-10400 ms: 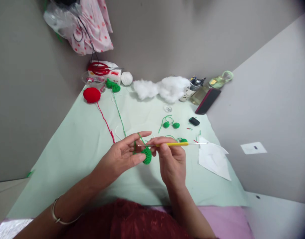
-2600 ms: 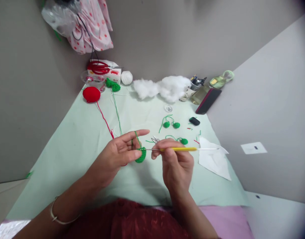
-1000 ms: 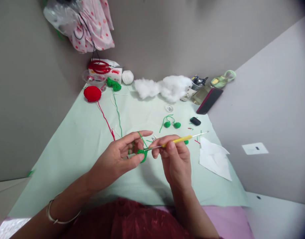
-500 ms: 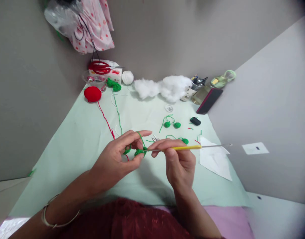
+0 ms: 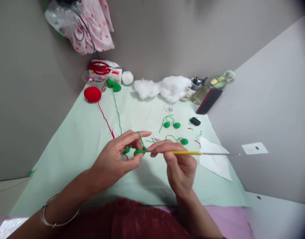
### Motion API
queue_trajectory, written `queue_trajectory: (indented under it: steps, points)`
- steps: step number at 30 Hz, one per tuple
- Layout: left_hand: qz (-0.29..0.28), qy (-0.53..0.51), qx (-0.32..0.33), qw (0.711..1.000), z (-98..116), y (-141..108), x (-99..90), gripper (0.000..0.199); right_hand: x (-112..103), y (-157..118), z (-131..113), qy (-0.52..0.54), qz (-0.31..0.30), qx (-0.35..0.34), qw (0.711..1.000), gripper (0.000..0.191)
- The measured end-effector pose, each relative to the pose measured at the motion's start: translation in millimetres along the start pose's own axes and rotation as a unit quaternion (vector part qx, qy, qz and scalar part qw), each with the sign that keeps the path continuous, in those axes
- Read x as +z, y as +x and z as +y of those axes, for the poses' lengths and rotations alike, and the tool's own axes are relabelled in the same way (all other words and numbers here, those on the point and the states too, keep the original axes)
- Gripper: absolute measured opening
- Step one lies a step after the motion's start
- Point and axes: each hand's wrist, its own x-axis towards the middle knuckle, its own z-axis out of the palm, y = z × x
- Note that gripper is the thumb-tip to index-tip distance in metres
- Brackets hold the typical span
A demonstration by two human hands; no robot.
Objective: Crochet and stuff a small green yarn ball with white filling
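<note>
grey walls corner a pale green counter (image 5: 75, 139). red yarn ball (image 5: 92, 94) far left, white stuffing (image 5: 164, 87) at the back. left hand (image 5: 115, 159) fingers pinch green crochet piece (image 5: 139, 152) over the counter's middle; right hand (image 5: 179, 164) fingers grasp yellow crochet hook (image 5: 187, 153), its tip hidden in the stitches.

From my feed, the crochet piece (image 5: 139, 152) sits between my left hand (image 5: 117, 159) and right hand (image 5: 179, 164) above the table cloth (image 5: 68, 149); the paper sheet (image 5: 214, 159) lies right of them; the stuffing (image 5: 164, 88) lies behind, with the yarn ball (image 5: 92, 94) far left.
</note>
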Motion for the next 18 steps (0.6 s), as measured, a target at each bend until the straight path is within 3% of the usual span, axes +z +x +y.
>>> queue_trajectory:
  steps: [5, 9, 12, 15, 18]
  points:
    - [0.017, 0.031, 0.026, 0.999, 0, 1, 1.4, 0.046, -1, -2, -6, -0.125, -0.04, -0.075, 0.988, 0.024]
    - [0.055, 0.069, 0.083, 0.993, 4, 2, 5.7, 0.041, 0, -8, -8, -0.32, -0.077, -0.16, 0.931, 0.03]
    - [0.074, 0.063, 0.077, 0.992, 4, 2, 9.1, 0.042, 3, -11, -6, -0.374, -0.082, -0.213, 0.899, 0.033]
    - [0.09, 0.053, 0.064, 0.992, 2, 0, 10.6, 0.043, 4, -9, -3, -0.347, -0.071, -0.211, 0.911, 0.027]
    - [0.101, 0.076, 0.1, 0.987, -2, 0, 12.0, 0.039, 4, -9, 1, -0.294, -0.05, -0.185, 0.936, 0.024]
